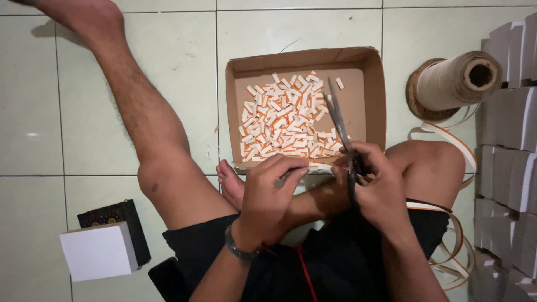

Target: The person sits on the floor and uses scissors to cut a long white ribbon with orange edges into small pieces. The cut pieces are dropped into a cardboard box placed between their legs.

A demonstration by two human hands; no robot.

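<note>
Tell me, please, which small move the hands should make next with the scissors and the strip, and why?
Probably close the scissors on the strip. The right hand holds them with the blades open above the cardboard box, while the left hand pinches the white-and-orange strip's end near the box edge. A cut here would likely drop the new piece among the cut pieces.

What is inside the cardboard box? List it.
The cardboard box holds a heap of small white-and-orange cut strips. The scissors in the right hand cover part of it; the floor beneath the heap is hidden.
</note>
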